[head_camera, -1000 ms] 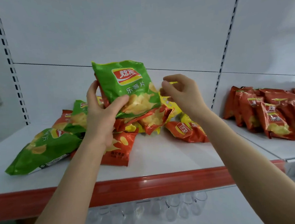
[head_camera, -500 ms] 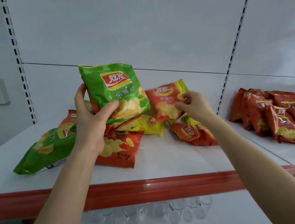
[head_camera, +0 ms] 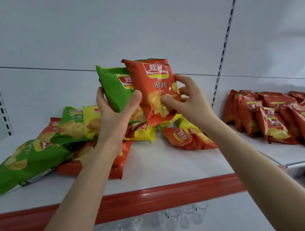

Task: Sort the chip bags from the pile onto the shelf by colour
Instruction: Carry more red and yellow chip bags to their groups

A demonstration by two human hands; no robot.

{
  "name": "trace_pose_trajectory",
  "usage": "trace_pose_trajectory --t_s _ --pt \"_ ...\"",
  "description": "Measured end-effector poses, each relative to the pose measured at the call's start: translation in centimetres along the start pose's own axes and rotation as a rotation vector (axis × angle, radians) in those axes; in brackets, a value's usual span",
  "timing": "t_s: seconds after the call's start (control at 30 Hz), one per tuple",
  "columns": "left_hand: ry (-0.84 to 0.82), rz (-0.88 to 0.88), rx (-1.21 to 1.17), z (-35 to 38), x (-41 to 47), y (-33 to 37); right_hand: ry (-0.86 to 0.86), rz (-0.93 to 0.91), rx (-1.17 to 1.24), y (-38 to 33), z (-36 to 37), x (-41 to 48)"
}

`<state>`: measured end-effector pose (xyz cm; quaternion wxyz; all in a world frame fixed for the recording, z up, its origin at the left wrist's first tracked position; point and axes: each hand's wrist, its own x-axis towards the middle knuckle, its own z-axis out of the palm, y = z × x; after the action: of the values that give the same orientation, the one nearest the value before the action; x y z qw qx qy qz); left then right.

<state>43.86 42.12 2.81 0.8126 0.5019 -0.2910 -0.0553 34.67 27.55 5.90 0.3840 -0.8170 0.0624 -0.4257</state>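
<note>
Green bag (head_camera: 115, 92) clamped in left hand (head_camera: 115, 114); red bag (head_camera: 157, 89) clamped in right hand (head_camera: 187, 101).

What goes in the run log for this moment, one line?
left hand: holds green bag | right hand: holds red bag | mixed pile: remains | red group: right shelf

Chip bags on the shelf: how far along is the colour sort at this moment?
Done: a group of red bags already sits on the right shelf section. In hand: the left hand holds a green bag, the right hand a red bag, both raised over the pile. Left: the mixed pile of green, yellow and red bags; no green or yellow group shows yet.
</note>
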Motion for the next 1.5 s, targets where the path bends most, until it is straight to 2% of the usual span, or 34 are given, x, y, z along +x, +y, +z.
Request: trace_pose_trajectory --t_s 0.2,0.4,0.5,0.57,0.6,0.73,0.8,0.93,1.13,1.23,1.3,1.4,1.5 --pt "-0.068 -0.029 0.043 1.3 0.2 -0.8 -0.004 -0.034 -0.019 -0.4 -0.8 -0.1" --pt "0.003 -0.011 0.016 1.7 0.6 -2.3 -0.085 0.016 -0.021 0.2 -2.5 -1.0" --pt "0.018 0.002 0.0 1.7 0.5 -2.6 0.005 0.084 -0.012 1.1 -3.8 -1.9" --pt "0.027 0.009 0.006 1.4 0.6 -2.7 0.111 0.121 -0.194 3.1 -4.7 -2.5" --pt "0.028 0.011 0.007 1.2 0.6 -2.7 0.105 0.157 -0.326 4.4 -5.1 -2.9" --pt "0.024 0.022 0.016 1.1 0.4 -2.6 -0.279 0.302 -0.701 8.4 -5.1 -4.7" --pt "0.023 0.027 0.028 1.0 0.3 -2.6 -0.26 0.267 -0.741 8.6 -4.9 -5.0" --pt "0.043 0.087 0.103 0.9 0.6 -2.3 0.001 0.26 -0.547 7.0 -5.7 -5.0" --pt "0.109 0.245 0.273 0.7 0.5 -1.8 0.319 0.358 -0.019 2.9 -6.2 -5.3" --pt "0.1 0.299 0.328 1.1 -0.1 -1.6 0.418 0.285 0.042 0.6 -4.7 -5.0" --pt "0.046 0.304 0.342 1.5 -0.6 -1.7 0.446 0.166 -0.019 -0.6 -3.2 -4.8" --pt "-0.013 0.261 0.283 1.9 -1.3 -1.5 0.343 0.018 -0.151 -1.4 -1.1 -4.9" --pt "-0.03 0.193 0.189 1.6 -1.5 -1.5 0.305 -0.039 -0.09 -1.2 -0.6 -5.2"
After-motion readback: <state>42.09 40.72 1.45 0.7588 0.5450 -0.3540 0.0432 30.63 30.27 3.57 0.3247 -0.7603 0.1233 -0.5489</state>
